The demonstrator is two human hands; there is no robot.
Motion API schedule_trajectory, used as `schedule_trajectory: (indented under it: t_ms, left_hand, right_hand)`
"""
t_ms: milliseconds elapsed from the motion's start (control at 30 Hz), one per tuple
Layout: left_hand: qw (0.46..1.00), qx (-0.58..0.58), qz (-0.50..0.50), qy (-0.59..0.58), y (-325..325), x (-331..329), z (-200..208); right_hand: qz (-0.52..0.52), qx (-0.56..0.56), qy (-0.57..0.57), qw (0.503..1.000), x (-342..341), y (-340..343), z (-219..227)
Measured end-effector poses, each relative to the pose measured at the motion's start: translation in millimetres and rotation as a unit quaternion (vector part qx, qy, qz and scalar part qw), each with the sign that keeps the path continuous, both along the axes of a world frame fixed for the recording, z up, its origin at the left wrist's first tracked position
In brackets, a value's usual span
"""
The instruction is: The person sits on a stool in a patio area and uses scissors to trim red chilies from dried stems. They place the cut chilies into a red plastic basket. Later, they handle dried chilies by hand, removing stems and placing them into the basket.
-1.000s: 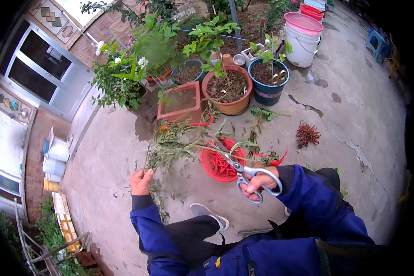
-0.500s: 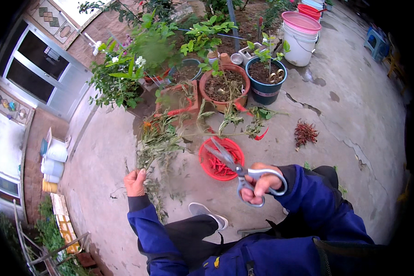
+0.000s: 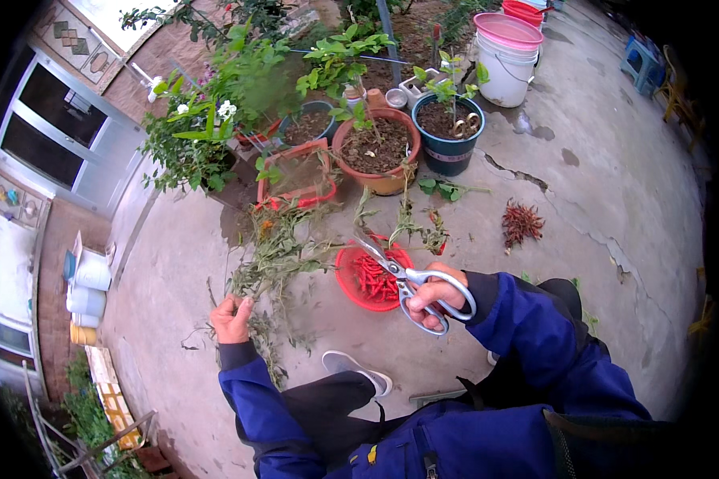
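Red, the round basin (image 3: 351,292) sits on the concrete floor (image 3: 471,231), holding a heap of chilli peppers (image 3: 378,282); take it as the hub of the dial. The right hand (image 3: 431,298), at about 4 o'clock, is clamped on the handles of the silver scissors (image 3: 395,269), whose blades reach over the basin; whether a stem lies between them, I cannot tell. Between 8 and 9 o'clock, the left hand (image 3: 232,321) has its fingers together on the wilted plant (image 3: 273,267), which spreads from there toward the basin.

Straight out at 12 stands the terracotta pot (image 3: 359,175), with dark soil and a leafy plant. At 1 o'clock the teal pot (image 3: 446,156) holds soil, a young plant and two pale loops; farther out, a white bucket (image 3: 503,78) carries a pink basin (image 3: 499,30). Toward 11 lies a rectangular orange-red planter (image 3: 327,191), its contents blurred. Dark red dried chillies (image 3: 522,223) lie piled between 2 and 3 o'clock.
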State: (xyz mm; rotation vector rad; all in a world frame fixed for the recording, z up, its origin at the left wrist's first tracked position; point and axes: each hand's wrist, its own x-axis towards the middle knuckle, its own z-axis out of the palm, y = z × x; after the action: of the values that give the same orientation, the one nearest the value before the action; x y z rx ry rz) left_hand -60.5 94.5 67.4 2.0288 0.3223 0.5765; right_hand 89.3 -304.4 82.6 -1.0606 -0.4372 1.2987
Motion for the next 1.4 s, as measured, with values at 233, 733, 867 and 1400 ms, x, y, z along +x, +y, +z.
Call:
schedule_trajectory:
  t_ms: [233, 733, 867, 1400]
  left_hand:
    - [1.000, 0.012, -0.004, 0.027, -6.9, 4.3, 0.9]
    - [0.997, 0.031, 0.026, 0.065, -18.4, 11.8, -0.6]
    - [0.998, 0.021, 0.019, 0.061, -1.2, 6.5, -10.7]
    - [0.977, -0.212, 0.007, -0.004, -0.3, 0.6, -3.1]
  right_hand:
    - [-0.153, -0.098, -0.353, 0.918, -12.0, 13.0, -7.2]
    - [-0.228, -0.150, -0.572, 0.773, -25.5, 14.2, -14.1]
    - [-0.129, -0.172, -0.540, 0.814, -24.4, 16.1, -17.8]
    - [-0.119, -0.002, -0.363, 0.924, -20.4, 22.7, -31.9]
